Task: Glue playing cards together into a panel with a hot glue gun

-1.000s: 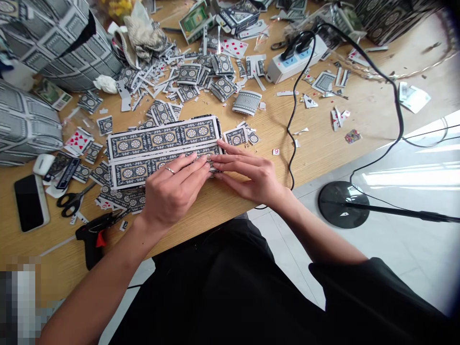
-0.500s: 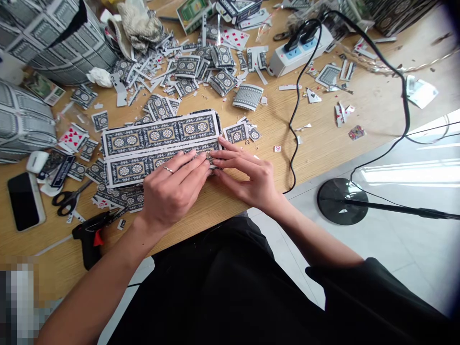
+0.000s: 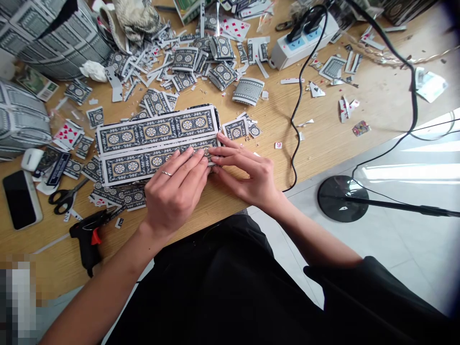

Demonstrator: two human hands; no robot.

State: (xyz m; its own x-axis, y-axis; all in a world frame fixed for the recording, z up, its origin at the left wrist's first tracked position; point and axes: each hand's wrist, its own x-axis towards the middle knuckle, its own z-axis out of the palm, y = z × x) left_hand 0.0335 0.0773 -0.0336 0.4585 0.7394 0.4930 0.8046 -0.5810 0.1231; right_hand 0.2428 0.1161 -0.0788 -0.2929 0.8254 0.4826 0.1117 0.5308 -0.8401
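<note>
A long flat panel made of patterned playing cards (image 3: 156,129) lies on the table, its card backs up in two rows with a pale seam between them. My left hand (image 3: 174,187), with a ring on one finger, lies over the panel's near row, fingers stretched out and pressing on its right part. At the right end, my right hand (image 3: 249,170) holds the panel's corner, fingertips on top and thumb at the near edge. What lies under the fingers is hidden. Beneath the panel's near side, more cards (image 3: 134,197) show.
A black glue gun (image 3: 88,237), scissors (image 3: 63,200) and a phone (image 3: 22,199) lie to the left. Card-covered forms (image 3: 77,43) stand at the back left. Card scraps (image 3: 185,60) spread behind the panel. A power strip (image 3: 304,43) with a black cable (image 3: 295,129) sits at right.
The view has shifted slightly, so the table things appear a little further left and up on the left side. Both hands keep nearly the same places on the panel.
</note>
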